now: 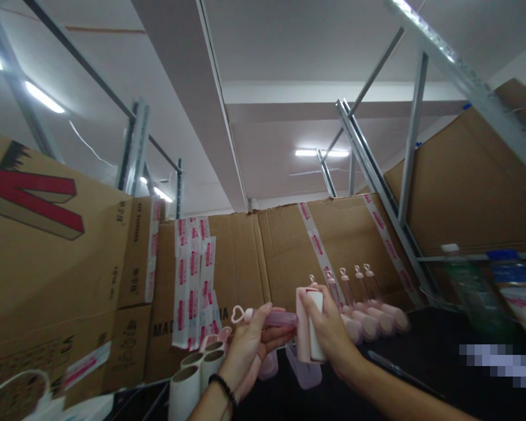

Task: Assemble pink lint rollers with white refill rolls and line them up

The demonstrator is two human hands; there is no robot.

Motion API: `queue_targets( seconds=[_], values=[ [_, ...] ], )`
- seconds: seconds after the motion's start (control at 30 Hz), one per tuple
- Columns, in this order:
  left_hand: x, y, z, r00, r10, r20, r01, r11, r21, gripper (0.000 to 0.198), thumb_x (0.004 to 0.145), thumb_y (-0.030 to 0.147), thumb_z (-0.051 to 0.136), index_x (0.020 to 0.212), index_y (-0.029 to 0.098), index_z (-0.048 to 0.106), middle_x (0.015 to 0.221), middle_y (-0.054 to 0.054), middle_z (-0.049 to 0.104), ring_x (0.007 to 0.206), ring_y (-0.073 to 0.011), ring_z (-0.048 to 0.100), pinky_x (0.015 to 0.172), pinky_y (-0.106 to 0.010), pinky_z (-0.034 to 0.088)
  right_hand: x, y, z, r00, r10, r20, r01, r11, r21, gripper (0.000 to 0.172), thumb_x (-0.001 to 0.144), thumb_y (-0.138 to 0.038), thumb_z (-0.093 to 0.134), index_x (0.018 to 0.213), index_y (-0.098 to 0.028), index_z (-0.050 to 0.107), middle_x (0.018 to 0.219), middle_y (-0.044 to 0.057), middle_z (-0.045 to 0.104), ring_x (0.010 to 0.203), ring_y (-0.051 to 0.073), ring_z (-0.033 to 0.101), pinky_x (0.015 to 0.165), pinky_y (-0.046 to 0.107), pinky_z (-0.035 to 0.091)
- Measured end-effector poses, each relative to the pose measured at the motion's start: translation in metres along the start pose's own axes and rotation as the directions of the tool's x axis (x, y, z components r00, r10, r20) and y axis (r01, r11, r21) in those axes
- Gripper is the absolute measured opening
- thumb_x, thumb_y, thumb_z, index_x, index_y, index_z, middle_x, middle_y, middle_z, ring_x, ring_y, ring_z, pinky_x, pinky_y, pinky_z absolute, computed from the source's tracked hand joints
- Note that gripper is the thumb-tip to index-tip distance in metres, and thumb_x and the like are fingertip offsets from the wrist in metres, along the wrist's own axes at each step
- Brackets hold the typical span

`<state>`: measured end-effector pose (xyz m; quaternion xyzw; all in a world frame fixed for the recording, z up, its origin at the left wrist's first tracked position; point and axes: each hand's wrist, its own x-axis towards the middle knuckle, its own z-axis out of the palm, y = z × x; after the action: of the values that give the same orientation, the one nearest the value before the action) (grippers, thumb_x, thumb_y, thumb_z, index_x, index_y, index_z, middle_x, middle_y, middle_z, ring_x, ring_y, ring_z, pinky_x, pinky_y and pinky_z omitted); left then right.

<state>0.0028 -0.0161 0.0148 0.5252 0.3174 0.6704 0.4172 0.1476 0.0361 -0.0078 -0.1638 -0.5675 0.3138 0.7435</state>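
My left hand [249, 345], with a dark beaded bracelet at the wrist, is closed around a translucent pink tube [280, 318] that has a heart-shaped loop at its left end. The tube lies nearly level, its right end close to the pink and white piece [304, 327]. My right hand [328, 321] grips that piece upright, thumb across its white side. Whether tube and piece touch, I cannot tell. Below the hands is a translucent lilac piece [305, 371]. To the right stands a row of several pink rollers [377, 318] with clear, loop-topped handles.
White hollow tubes [186, 380] stand at the lower left. Cardboard walls [241, 251] with strips of printed tape close off the back and left. A green-tinted bottle [473, 286] and a blue-lidded container [515, 280] are at the right. A thin dark pen-like object [394, 368] lies on the black surface.
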Motion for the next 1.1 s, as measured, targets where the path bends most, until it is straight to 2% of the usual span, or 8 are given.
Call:
queue_targets(
  seconds=[0.13, 0.23, 0.33, 0.43, 0.6, 0.8, 0.97, 1.1],
  values=[
    [0.000, 0.001, 0.004, 0.999, -0.006, -0.036, 0.005, 1.000, -0.030, 0.019, 0.087, 0.027, 0.063, 0.089, 0.008, 0.066, 0.079, -0.017, 0.078, 0.070, -0.0281, 0.076, 0.077, -0.047, 0.061, -0.001, -0.008, 0.000, 0.997, -0.077, -0.029, 0.076, 0.997, -0.030, 0.035, 0.087, -0.053, 0.056, 0.100, -0.021, 0.050, 0.085, 0.001, 0.058, 0.077, 0.020, 0.057, 0.073, 0.030, 0.045],
    [-0.001, 0.003, 0.005, 1.000, -0.008, -0.022, 0.008, 1.000, -0.026, 0.020, 0.087, 0.027, 0.062, 0.089, 0.007, 0.066, 0.080, -0.018, 0.078, 0.071, -0.0283, 0.076, 0.077, -0.045, 0.061, 0.000, -0.010, 0.001, 0.997, -0.071, -0.039, 0.070, 0.997, -0.031, 0.035, 0.086, -0.053, 0.057, 0.099, -0.021, 0.051, 0.087, 0.001, 0.060, 0.080, 0.020, 0.058, 0.075, 0.030, 0.046],
    [-0.002, 0.004, 0.004, 1.000, -0.005, 0.005, 0.005, 1.000, -0.003, 0.023, 0.088, 0.027, 0.062, 0.090, 0.005, 0.067, 0.081, -0.019, 0.078, 0.072, -0.0275, 0.076, 0.074, -0.040, 0.062, 0.002, -0.005, 0.001, 0.999, 0.002, -0.034, -0.002, 1.000, -0.007, 0.039, 0.083, -0.056, 0.059, 0.097, -0.020, 0.053, 0.088, 0.002, 0.061, 0.081, 0.020, 0.059, 0.075, 0.029, 0.046],
    [-0.002, 0.003, 0.002, 1.000, -0.010, 0.022, 0.010, 1.000, 0.013, 0.025, 0.088, 0.029, 0.063, 0.092, 0.005, 0.068, 0.083, -0.019, 0.078, 0.070, -0.0258, 0.076, 0.069, -0.036, 0.062, 0.002, 0.004, 0.002, 0.994, 0.104, -0.035, -0.104, 0.994, 0.015, 0.043, 0.082, -0.059, 0.058, 0.098, -0.020, 0.055, 0.082, 0.001, 0.061, 0.077, 0.020, 0.058, 0.068, 0.028, 0.046],
    [-0.001, 0.002, 0.002, 0.999, -0.027, -0.021, 0.027, 0.999, 0.032, 0.025, 0.088, 0.032, 0.063, 0.091, 0.008, 0.064, 0.076, -0.017, 0.077, 0.065, -0.0252, 0.075, 0.065, -0.036, 0.063, 0.001, 0.016, 0.003, 0.981, 0.190, -0.049, -0.188, 0.982, 0.033, 0.046, 0.080, -0.061, 0.059, 0.101, -0.021, 0.055, 0.081, 0.001, 0.060, 0.072, 0.019, 0.057, 0.061, 0.027, 0.045],
    [-0.003, -0.003, 0.007, 0.998, 0.055, -0.027, -0.055, 0.998, 0.003, 0.027, 0.079, 0.034, 0.075, 0.085, 0.014, 0.058, 0.081, -0.012, 0.077, 0.072, -0.0227, 0.075, 0.072, -0.033, 0.062, 0.000, 0.014, 0.007, 0.980, 0.181, -0.080, -0.177, 0.983, 0.047, 0.048, 0.080, -0.062, 0.058, 0.104, -0.021, 0.058, 0.086, 0.003, 0.065, 0.078, 0.022, 0.061, 0.064, 0.029, 0.048],
    [0.000, -0.002, 0.011, 0.989, 0.091, -0.117, -0.094, 0.995, -0.015, 0.026, 0.079, 0.028, 0.076, 0.082, 0.016, 0.054, 0.077, -0.009, 0.075, 0.063, -0.0188, 0.073, 0.063, -0.029, 0.062, 0.000, 0.010, 0.009, 0.987, 0.163, -0.016, -0.161, 0.984, 0.073, 0.051, 0.080, -0.064, 0.057, 0.108, -0.022, 0.057, 0.091, 0.005, 0.068, 0.082, 0.023, 0.063, 0.067, 0.031, 0.051],
    [0.004, 0.007, 0.009, 0.984, 0.094, -0.153, -0.107, 0.991, -0.082, 0.022, 0.081, 0.021, 0.073, 0.080, 0.017, 0.052, 0.072, -0.008, 0.074, 0.064, -0.0195, 0.073, 0.064, -0.030, 0.062, 0.010, 0.016, 0.008, 0.991, 0.133, 0.028, -0.135, 0.988, 0.076, 0.053, 0.082, -0.065, 0.054, 0.113, -0.022, 0.055, 0.098, 0.007, 0.068, 0.086, 0.024, 0.064, 0.068, 0.032, 0.052]
  ],
)
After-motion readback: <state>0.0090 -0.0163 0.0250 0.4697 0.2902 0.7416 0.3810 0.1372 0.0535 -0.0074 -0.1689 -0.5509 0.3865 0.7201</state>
